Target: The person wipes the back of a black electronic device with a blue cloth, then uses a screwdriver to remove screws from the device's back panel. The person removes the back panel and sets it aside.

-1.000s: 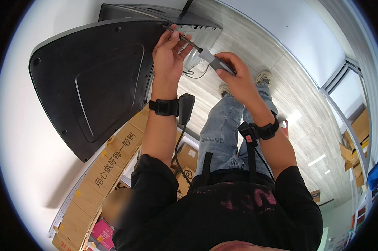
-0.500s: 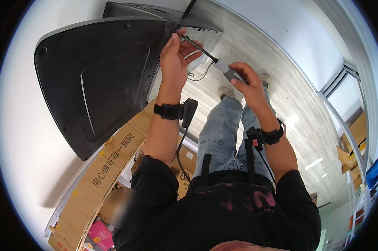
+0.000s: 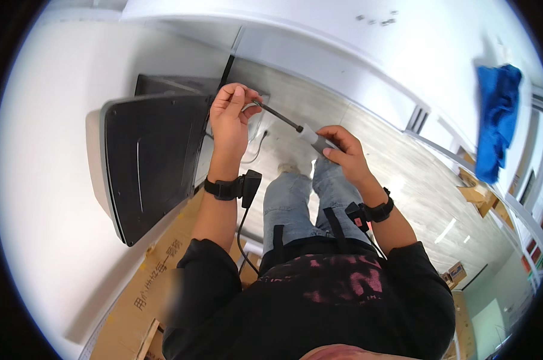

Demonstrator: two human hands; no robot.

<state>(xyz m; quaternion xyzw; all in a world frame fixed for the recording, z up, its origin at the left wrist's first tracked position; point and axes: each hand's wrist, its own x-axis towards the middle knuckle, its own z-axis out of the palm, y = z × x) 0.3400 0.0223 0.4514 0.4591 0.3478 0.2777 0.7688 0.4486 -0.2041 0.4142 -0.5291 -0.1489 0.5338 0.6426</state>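
Pale floor (image 3: pixel 376 138) beneath both grips, black panel (image 3: pixel 154 162) to their left.
Right hand (image 3: pixel 343 153) wraps a screwdriver (image 3: pixel 300 128); left hand (image 3: pixel 229 114) curls near its tip, hold unclear.

The tip of the screwdriver (image 3: pixel 298 127) is obscured at the fingertips of the left hand (image 3: pixel 229 114); whether a small part is pinched there cannot be determined. The grip end is covered by the right hand (image 3: pixel 345 155). The dark housing (image 3: pixel 172 85) is largely concealed behind the black panel (image 3: pixel 160 162). The cardboard (image 3: pixel 124 309) is overlapped by the black sleeve (image 3: pixel 208 279) and cut off by the lower edge. The grey objects (image 3: pixel 388 21) near the upper edge are too small to be identified.
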